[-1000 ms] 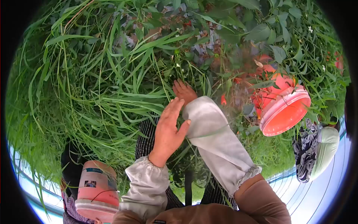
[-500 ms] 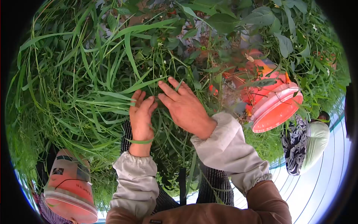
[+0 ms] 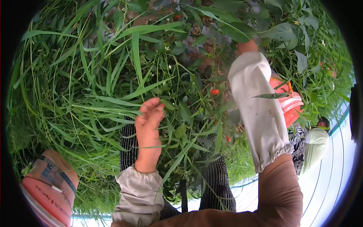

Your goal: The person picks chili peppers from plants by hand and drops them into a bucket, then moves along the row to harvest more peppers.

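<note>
My left hand (image 3: pixel 148 128) is raised among long grass blades (image 3: pixel 109 100) and leafy stems, its fingers curled together. Whatever lies between those fingers is too small to make out. My right arm, in a pale sleeve cover (image 3: pixel 257 102), reaches forward into the plants. Only the wrist and back part of my right hand (image 3: pixel 248 47) show; leaves hide its fingers. Just below that sleeve's left side, a small red pepper (image 3: pixel 214 92) hangs on a plant, and another red pepper (image 3: pixel 228 139) is lower down.
A red bucket (image 3: pixel 291 108) lies tilted at the right, partly behind my right sleeve. Another red bucket (image 3: pixel 53 189) is at the lower left. Another person (image 3: pixel 315 147) in patterned and pale clothing is at the far right. Green plants surround my striped trouser legs (image 3: pixel 217 181).
My right hand has moved away from my left hand, forward and to the right, into the leaves. My left hand has stayed near the grass with its fingers more curled.
</note>
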A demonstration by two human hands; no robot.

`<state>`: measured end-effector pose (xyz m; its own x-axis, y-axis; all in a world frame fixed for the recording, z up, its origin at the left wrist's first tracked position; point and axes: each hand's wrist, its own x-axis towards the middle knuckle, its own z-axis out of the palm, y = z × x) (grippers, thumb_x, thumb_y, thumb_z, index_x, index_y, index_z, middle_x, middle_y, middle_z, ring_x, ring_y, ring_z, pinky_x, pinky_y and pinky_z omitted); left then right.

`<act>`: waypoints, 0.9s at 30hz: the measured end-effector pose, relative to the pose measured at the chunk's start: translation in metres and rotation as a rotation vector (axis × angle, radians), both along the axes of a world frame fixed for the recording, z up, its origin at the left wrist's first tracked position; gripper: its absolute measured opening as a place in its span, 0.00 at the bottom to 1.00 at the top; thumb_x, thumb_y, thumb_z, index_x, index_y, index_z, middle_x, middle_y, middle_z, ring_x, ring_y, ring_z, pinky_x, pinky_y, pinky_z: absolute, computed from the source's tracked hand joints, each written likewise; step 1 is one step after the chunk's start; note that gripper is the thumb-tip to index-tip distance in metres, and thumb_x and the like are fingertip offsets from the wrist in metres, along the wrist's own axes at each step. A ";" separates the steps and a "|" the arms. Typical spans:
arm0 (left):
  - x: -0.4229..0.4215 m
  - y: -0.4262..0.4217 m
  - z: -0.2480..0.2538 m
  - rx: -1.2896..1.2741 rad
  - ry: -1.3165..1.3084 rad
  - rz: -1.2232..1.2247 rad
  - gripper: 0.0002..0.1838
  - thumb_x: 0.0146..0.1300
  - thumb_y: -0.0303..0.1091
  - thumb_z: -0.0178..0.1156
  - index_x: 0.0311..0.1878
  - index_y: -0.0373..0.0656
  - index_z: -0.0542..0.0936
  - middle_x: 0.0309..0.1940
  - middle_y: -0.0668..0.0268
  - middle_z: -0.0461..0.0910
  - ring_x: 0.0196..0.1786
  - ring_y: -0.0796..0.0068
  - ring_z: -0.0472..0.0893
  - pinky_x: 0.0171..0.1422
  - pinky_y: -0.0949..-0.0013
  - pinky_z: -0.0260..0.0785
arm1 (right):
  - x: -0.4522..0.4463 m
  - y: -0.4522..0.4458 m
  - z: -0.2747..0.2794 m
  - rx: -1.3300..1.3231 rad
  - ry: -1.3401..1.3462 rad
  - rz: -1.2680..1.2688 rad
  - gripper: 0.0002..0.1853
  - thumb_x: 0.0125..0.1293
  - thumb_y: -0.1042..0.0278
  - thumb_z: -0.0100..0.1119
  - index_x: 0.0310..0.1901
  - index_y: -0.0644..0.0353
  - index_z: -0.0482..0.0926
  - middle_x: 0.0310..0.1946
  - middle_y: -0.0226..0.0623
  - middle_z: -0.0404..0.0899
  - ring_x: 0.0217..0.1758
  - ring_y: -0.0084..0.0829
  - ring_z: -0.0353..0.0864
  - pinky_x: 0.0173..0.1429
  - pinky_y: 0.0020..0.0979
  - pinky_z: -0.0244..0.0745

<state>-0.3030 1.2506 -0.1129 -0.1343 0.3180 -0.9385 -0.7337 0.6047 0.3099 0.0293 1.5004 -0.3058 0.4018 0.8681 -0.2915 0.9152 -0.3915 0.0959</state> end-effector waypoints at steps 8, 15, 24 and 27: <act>0.016 0.008 0.009 0.290 0.507 -0.652 0.27 0.60 0.31 0.63 0.63 0.40 0.70 0.61 0.54 0.70 0.63 0.57 0.70 0.65 0.59 0.63 | -0.006 -0.003 -0.003 -0.065 0.005 0.046 0.12 0.66 0.66 0.56 0.48 0.60 0.81 0.37 0.33 0.82 0.41 0.26 0.79 0.41 0.35 0.74; 0.038 0.005 0.017 0.692 0.597 -1.445 0.32 0.54 0.39 0.66 0.63 0.42 0.72 0.67 0.53 0.66 0.73 0.55 0.60 0.77 0.51 0.49 | 0.014 -0.015 0.020 0.117 0.881 -0.482 0.14 0.68 0.63 0.55 0.51 0.57 0.80 0.40 0.32 0.82 0.44 0.27 0.78 0.44 0.37 0.72; 0.041 0.003 0.022 0.542 0.437 -1.637 0.25 0.57 0.40 0.64 0.56 0.39 0.75 0.53 0.52 0.77 0.56 0.52 0.76 0.60 0.56 0.70 | 0.038 -0.040 0.158 -0.011 1.850 -0.994 0.08 0.73 0.64 0.48 0.46 0.55 0.76 0.34 0.28 0.76 0.26 0.19 0.64 0.24 0.23 0.56; 0.043 0.004 0.023 0.573 0.507 -1.527 0.24 0.57 0.39 0.64 0.55 0.38 0.75 0.50 0.53 0.78 0.53 0.52 0.77 0.57 0.56 0.71 | 0.016 -0.052 0.199 0.205 1.698 -0.965 0.07 0.71 0.67 0.50 0.46 0.57 0.75 0.34 0.29 0.73 0.27 0.21 0.63 0.25 0.23 0.59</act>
